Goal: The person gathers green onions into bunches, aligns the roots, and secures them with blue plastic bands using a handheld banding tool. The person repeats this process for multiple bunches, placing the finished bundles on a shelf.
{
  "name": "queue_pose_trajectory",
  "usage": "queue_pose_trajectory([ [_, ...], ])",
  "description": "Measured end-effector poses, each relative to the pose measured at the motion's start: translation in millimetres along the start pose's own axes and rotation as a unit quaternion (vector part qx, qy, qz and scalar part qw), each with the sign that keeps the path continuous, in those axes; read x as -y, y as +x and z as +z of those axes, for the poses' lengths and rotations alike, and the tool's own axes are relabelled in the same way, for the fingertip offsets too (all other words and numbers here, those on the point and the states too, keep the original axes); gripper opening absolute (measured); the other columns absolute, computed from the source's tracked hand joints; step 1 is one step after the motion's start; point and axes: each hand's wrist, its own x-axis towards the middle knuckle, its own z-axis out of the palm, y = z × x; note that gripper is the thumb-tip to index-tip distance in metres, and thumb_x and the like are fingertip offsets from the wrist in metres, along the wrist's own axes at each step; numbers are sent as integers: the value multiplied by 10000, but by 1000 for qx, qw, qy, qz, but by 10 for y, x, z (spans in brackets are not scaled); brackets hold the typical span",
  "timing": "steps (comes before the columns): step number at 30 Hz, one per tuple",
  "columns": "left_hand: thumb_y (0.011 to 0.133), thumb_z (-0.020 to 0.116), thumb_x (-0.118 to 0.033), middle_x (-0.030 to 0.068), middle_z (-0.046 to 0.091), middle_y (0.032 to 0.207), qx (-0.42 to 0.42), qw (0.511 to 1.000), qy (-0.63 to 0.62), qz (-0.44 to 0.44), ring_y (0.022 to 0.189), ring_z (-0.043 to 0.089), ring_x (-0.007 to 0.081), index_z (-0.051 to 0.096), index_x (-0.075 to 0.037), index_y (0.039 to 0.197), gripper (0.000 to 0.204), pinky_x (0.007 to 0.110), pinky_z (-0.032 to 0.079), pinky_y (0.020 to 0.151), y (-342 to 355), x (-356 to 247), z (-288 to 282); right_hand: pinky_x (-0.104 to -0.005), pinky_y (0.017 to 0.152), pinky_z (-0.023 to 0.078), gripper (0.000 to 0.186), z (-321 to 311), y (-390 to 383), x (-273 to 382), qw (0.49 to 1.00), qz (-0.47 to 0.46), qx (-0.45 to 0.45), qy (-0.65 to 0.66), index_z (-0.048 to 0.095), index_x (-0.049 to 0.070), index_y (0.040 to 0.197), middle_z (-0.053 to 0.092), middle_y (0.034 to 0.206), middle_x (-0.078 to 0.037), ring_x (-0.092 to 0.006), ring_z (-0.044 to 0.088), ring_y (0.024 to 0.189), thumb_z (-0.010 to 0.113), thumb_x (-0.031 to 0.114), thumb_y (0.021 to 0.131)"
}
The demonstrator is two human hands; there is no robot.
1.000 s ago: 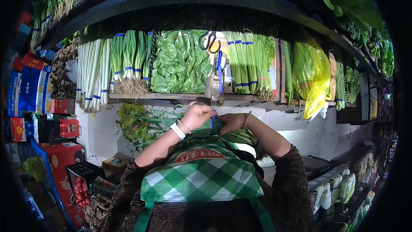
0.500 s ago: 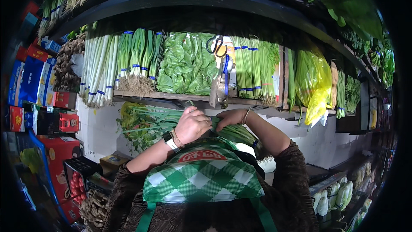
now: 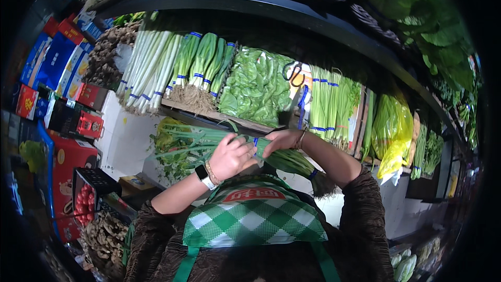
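While the left hand (image 3: 232, 156) lies curled over the leafy side of a bunch of green onions (image 3: 289, 160), the right hand (image 3: 281, 143) grips it just beside, nearer the roots. The left fingers are bent and closed round the stalks; whether they also pinch the blue band (image 3: 255, 145) cannot be told. The right thumb presses on top of the bunch, its other fingers mostly hidden.

The bunch lies across the person's front, above the checked apron (image 3: 255, 224), with its green leaves toward the left and its roots (image 3: 324, 185) slanting down to the right, under the right forearm. The band now shows plainly between the two hands, where half a second ago it was hard to make out. A second blue band (image 3: 313, 173) sits close to the roots, which were less in sight a second ago.

On the left wrist, the dark face of a watch (image 3: 201, 172) shows, whereas a second ago mainly its white strap did.

The whole view has swung: the shelf edge (image 3: 224, 120), level earlier, slopes down to the right. The leafy greens (image 3: 257, 86), scissors (image 3: 294, 73) and yellow bag (image 3: 394, 130) appear farther right and lower, and the pale cabbages (image 3: 404, 266) have slid toward the bottom rim.
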Motion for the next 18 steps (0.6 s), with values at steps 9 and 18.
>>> queue_pose_trajectory([
  [9,808,700,-322,52,603,1191,-23,986,164,-32,984,555,168,658,-64,1065,367,328,424,877,-458,170,-177,-239,679,500,340,-170,130,902,999,9,-36,34,640,15,1015,664,874,-26,-98,622,769,748,229,774],
  [18,984,388,-555,103,663,891,-96,739,-353,-565,831,585,184,650,72,972,680,327,474,800,-481,1225,-497,-256,797,491,391,-5,970,1583,980,-192,25,-45,570,18,1217,640,1040,-37,-120,605,880,661,160,864],
])
